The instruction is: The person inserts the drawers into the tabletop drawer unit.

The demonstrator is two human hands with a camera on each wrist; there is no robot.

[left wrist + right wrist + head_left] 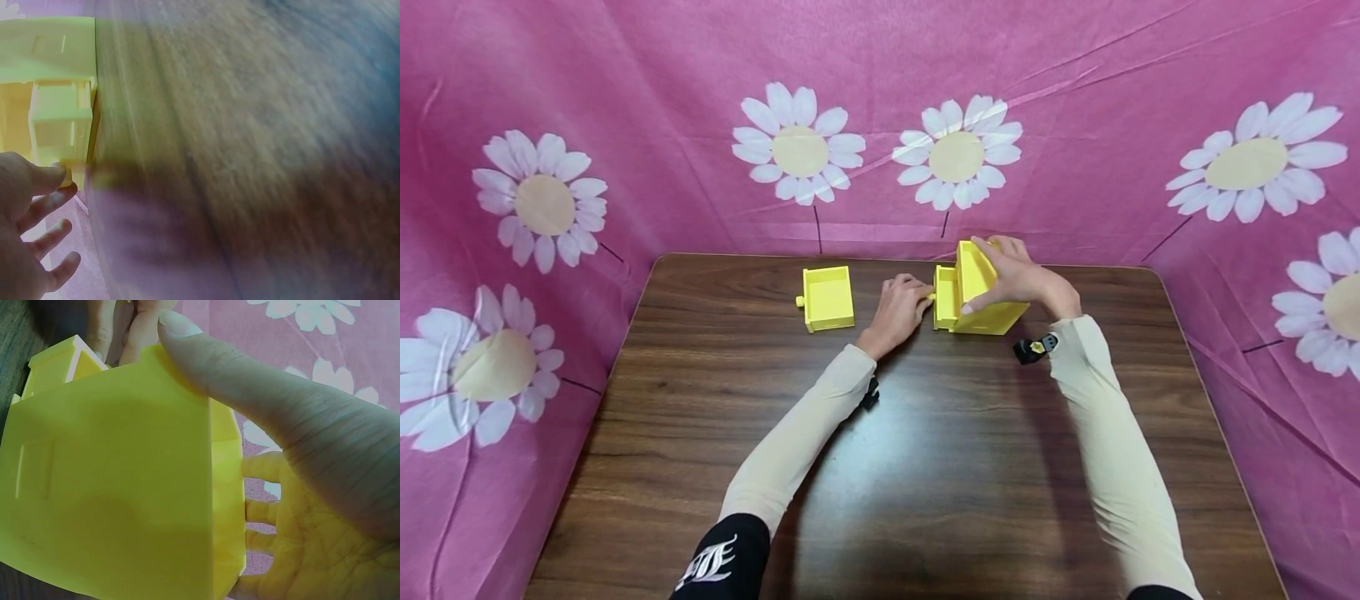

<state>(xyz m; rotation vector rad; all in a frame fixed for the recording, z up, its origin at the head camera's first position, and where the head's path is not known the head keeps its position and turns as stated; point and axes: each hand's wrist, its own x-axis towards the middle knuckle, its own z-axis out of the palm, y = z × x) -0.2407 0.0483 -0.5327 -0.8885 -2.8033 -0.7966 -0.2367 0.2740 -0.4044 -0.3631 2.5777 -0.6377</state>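
A yellow cabinet (992,317) stands near the table's back edge, a yellow drawer (948,292) jutting from its left side. With thumb and forefinger my left hand (897,310) pinches the drawer's small knob (66,177); the other fingers are spread apart. My right hand (1018,275) grips the cabinet from above, its thumb (181,325) on the near side and its fingers round the far side. In the right wrist view the cabinet's flat yellow wall (112,481) fills much of the frame, with left fingers behind it.
A second yellow drawer (829,298) lies loose on the wooden table (925,483), left of my left hand, its knob pointing left. Pink cloth (880,50) with white daisies hangs round the back and both sides of the table.
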